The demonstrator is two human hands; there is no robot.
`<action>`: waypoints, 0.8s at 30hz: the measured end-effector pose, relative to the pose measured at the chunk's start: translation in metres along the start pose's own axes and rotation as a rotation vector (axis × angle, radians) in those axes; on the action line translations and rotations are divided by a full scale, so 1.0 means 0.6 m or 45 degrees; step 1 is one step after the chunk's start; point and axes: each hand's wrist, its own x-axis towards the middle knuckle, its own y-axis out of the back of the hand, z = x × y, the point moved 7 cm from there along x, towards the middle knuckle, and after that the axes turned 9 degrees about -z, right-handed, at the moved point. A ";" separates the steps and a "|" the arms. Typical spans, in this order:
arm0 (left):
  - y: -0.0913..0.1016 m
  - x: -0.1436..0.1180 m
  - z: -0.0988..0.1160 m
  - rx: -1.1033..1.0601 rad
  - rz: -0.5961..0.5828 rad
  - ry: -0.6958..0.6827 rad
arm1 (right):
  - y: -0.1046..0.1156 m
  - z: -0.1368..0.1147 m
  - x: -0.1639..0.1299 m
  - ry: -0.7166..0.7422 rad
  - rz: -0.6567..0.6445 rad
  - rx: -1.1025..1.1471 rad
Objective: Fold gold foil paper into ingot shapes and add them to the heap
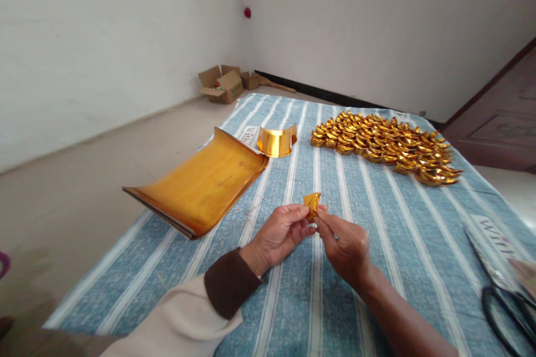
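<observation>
A small folded piece of gold foil paper (312, 202) is pinched between the fingertips of my left hand (280, 234) and my right hand (345, 245), held just above a blue-and-white striped cloth (377, 245). To the left lies a curled stack of gold foil sheets (201, 181). Behind it stands a single curved gold sheet (276, 140). At the far right of the cloth lies a large spread of several finished gold paper ingots (385, 145).
Black scissors (508, 312) and a printed packet (494, 248) lie at the cloth's right edge. Open cardboard boxes (224, 85) sit on the floor by the far wall corner. A dark wooden door (498, 117) is at the right. Bare floor lies left of the cloth.
</observation>
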 end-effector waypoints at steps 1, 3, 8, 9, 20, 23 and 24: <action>0.002 0.000 0.000 0.011 0.018 0.007 | 0.000 0.002 0.000 0.001 -0.003 0.013; 0.004 -0.001 -0.001 0.028 0.051 0.011 | -0.002 0.008 -0.002 -0.010 -0.008 0.027; 0.009 -0.002 0.005 -0.018 0.118 -0.016 | -0.006 0.018 -0.004 -0.031 -0.024 0.044; 0.011 -0.003 0.006 -0.047 0.135 -0.008 | -0.006 0.018 -0.004 -0.016 -0.020 0.052; 0.031 -0.006 -0.001 -0.238 0.263 0.132 | -0.014 0.019 -0.012 0.252 -0.160 -0.083; 0.030 -0.009 -0.002 -0.226 0.263 0.139 | -0.011 0.023 -0.011 0.283 -0.175 -0.104; 0.029 -0.010 -0.001 -0.225 0.256 0.135 | -0.009 0.025 -0.011 0.285 -0.168 -0.112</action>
